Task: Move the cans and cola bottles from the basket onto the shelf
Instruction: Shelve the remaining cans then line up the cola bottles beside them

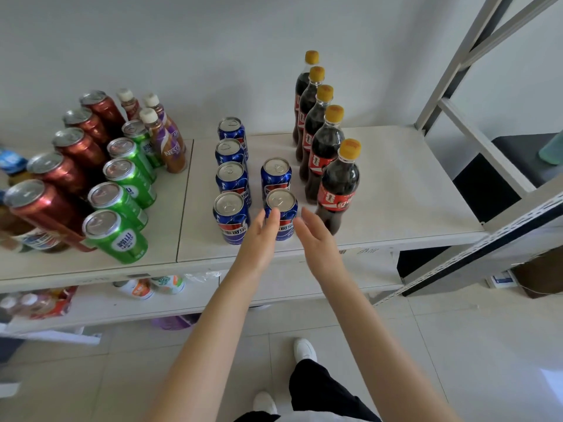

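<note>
Several blue cola cans stand upright in two rows on the white shelf (396,190). The nearest can of the right row (281,208) stands between my two hands. My left hand (259,239) reaches in with straight fingers, fingertips touching that can's left side. My right hand (316,239) is open just right of the can, fingers straight; contact with the can is unclear. A row of several cola bottles (326,147) with yellow caps runs back along the right, the nearest one (338,190) close to my right hand. No basket is in view.
Red cans (64,172), green cans (122,202) and brown coffee bottles (164,141) fill the shelf's left part. The shelf's right part is bare up to a white metal upright (487,156). A lower shelf holds more bottles (140,289). Tiled floor and my feet lie below.
</note>
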